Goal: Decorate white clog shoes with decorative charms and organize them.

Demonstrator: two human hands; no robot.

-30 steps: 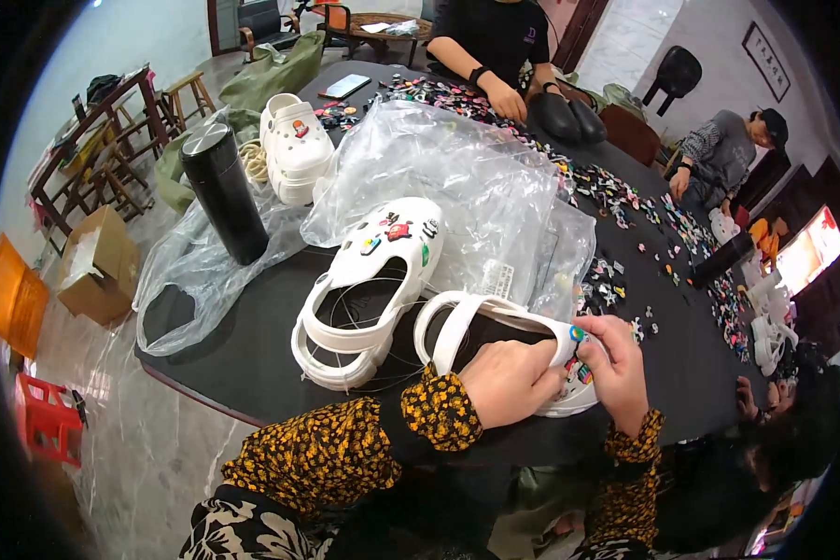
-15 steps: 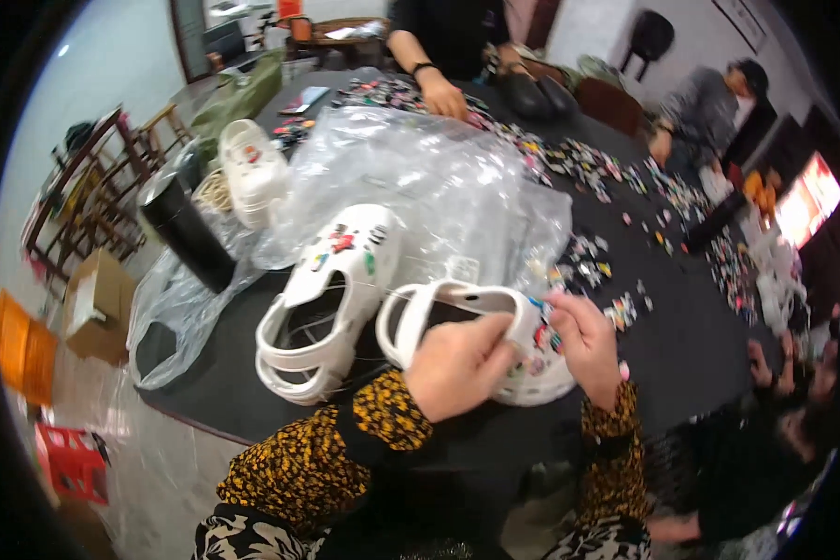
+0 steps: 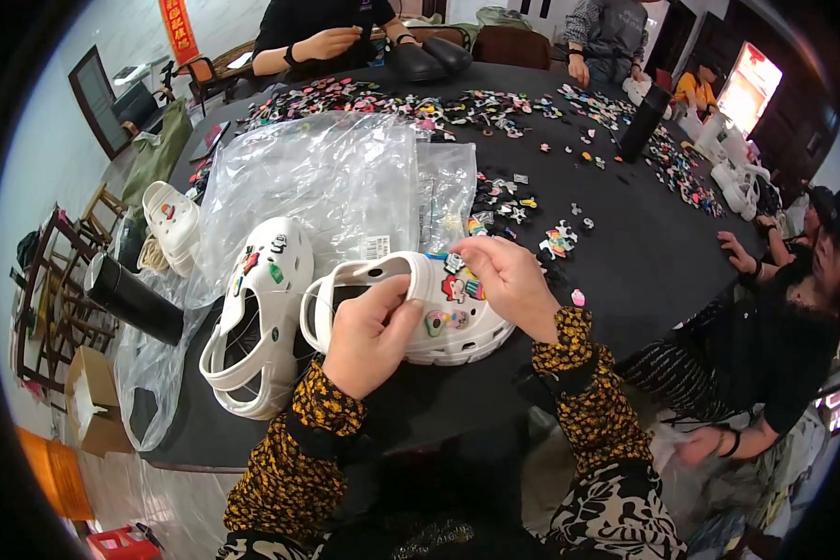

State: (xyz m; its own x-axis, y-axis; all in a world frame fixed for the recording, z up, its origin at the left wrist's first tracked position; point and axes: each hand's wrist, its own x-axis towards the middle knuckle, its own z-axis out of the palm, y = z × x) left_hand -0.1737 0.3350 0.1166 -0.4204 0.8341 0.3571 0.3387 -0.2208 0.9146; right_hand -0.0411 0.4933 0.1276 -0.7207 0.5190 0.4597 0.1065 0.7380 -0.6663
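A white clog (image 3: pixel 481 338) lies at the table's near side, its toe pointing right, with several colourful shoe charms on its upper. My left hand (image 3: pixel 369 338) grips the clog by the edge of its foot opening, thumb outside and other fingertips hidden inside. My right hand (image 3: pixel 511 287) is closed over the toe. Its thumb and forefinger pinch a small black-and-white charm (image 3: pixel 454 263) at the upper's far side, beside a red-and-white charm (image 3: pixel 453 288). Left of my hands rests a second white clog (image 3: pixel 294 280), decorated with charms too.
A clear plastic bag (image 3: pixel 317 177) spreads beyond the clogs. Loose charms (image 3: pixel 504 112) cover the far table. Another white clog (image 3: pixel 171 224) and a black bottle (image 3: pixel 133 299) stand left. Co-workers sit across and at right; black shoes (image 3: pixel 415 62) lie by the far one.
The view has shifted, so the table appears lower and further left. My right fingers have come down onto the clog's upper. The far co-worker's hand has lifted from the charms.
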